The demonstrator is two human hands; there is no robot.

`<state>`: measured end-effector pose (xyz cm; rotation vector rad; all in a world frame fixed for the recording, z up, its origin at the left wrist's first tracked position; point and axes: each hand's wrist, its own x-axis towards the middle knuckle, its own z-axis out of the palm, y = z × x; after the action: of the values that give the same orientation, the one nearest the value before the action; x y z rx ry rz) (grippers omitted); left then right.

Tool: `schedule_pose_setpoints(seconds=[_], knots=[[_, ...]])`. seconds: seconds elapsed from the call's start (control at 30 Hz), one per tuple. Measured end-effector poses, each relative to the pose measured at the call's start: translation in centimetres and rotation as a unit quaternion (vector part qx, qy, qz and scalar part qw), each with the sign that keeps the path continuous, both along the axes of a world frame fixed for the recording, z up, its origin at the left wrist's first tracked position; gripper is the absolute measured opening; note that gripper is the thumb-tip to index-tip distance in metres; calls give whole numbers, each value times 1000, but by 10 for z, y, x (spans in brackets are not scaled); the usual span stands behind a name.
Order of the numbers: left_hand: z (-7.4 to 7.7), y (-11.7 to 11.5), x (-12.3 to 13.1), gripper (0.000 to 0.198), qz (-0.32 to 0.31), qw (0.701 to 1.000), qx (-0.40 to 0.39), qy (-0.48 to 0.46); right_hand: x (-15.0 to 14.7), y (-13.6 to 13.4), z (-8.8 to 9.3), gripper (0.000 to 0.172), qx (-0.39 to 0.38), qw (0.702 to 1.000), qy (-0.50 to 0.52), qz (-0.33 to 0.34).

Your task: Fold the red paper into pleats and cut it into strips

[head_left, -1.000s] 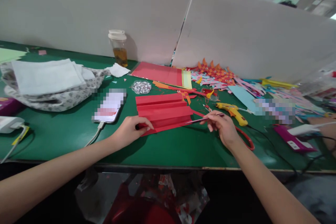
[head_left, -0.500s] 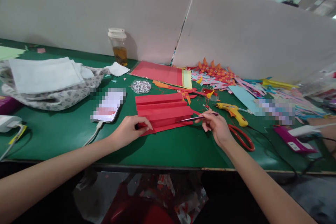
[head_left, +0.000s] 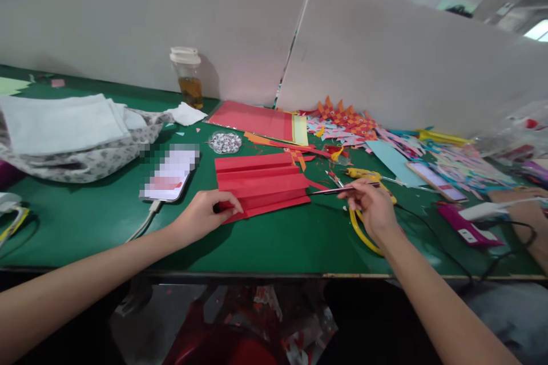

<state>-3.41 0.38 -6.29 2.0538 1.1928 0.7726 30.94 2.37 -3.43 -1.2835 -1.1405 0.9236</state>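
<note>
A sheet of red paper (head_left: 261, 185) with crosswise pleats lies on the green table. At its lower left corner, my left hand (head_left: 210, 211) pinches the edge between thumb and fingers. My right hand (head_left: 370, 205) is right of the paper, closed on a thin dark pointed stick (head_left: 329, 190); whether it is a pencil or tweezers I cannot make out. The stick points left, its tip near the paper's right edge. Beyond that hand lies a yellow glue gun (head_left: 359, 173). A yellow loop handle (head_left: 363, 235) shows beside the wrist, partly covered.
Left of the paper are a charging phone (head_left: 173, 174) and a patterned cloth bundle (head_left: 85, 162). Behind stand a lidded drink cup (head_left: 189, 82), a dish of googly eyes (head_left: 225, 142) and paper strips (head_left: 342, 131). A purple power strip (head_left: 466, 228) with cables lies right.
My right hand has moved right with the stick, whose tip has slid from over the paper towards its right edge. My left hand keeps its hold. The view has shifted slightly.
</note>
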Motion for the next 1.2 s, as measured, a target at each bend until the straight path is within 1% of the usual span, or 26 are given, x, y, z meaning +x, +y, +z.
schedule_pose_setpoints(seconds=[0.1,0.2,0.27,0.37,0.47,0.67,0.8,0.9,1.03,1.2], knots=[[-1,0,-1,19,-1,1000,-1,3,-18,-5,0,13,-10,999,2,48],[-1,0,-1,19,0,1000,-1,6,-33,-7,-2,13,-25,995,-27,92],[-1,0,-1,19,0,1000,-2,4,-38,-6,-3,13,-27,993,-44,102],[-1,0,-1,18,-3,1000,-1,2,-37,-3,-3,14,-23,991,-69,115],[-1,1,-1,19,-6,1000,5,1,-31,1,-2,14,-18,989,-91,111],[1,0,-1,21,-3,1000,1,6,-18,4,1,11,-9,994,-89,67],[2,-1,0,21,-1,1000,-3,4,-17,0,4,12,10,995,-91,40],[3,-1,0,19,0,1000,-4,-2,-24,-5,5,12,29,993,-100,55],[1,0,-1,19,-3,1000,-6,-2,-34,-9,4,13,25,989,-110,94],[1,0,-1,21,-3,1000,-6,6,-36,-10,3,12,19,990,-100,96]])
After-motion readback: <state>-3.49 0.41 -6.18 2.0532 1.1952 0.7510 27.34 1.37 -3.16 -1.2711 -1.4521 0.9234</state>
